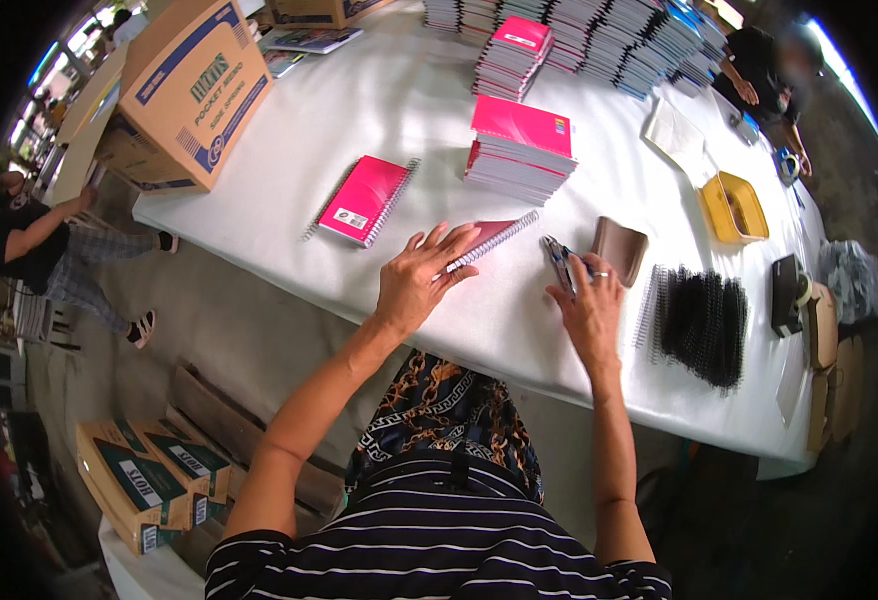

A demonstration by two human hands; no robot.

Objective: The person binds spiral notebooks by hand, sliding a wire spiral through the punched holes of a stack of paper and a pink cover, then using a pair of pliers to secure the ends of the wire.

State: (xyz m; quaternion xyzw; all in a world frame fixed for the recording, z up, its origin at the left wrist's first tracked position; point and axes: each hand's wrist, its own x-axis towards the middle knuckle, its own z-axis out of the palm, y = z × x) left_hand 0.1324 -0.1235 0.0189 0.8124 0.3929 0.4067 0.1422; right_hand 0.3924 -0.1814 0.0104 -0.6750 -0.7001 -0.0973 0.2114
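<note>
My left hand (421,275) grips a pink spiral notebook (492,233) near the table's front edge, its wire coil along the right side. To the right, my right hand (589,300) has its fingers closed around the handles of a pair of pliers (557,254), jaws pointing away from me. Just beyond those fingers sits a brown open-topped tray (623,250). Black spiral binding coils (704,325) lie in a heap right of my right hand. Left of the held notebook is a small stack of pink spiral notebooks (367,198) with loose coil ends sticking out.
Pink notebook stacks (524,140) stand farther back, with taller book piles (599,40) behind. A large carton (194,100) occupies the table's left end. A yellow basket (734,208) and black box (787,295) are at right. People (34,225) are at left and far right.
</note>
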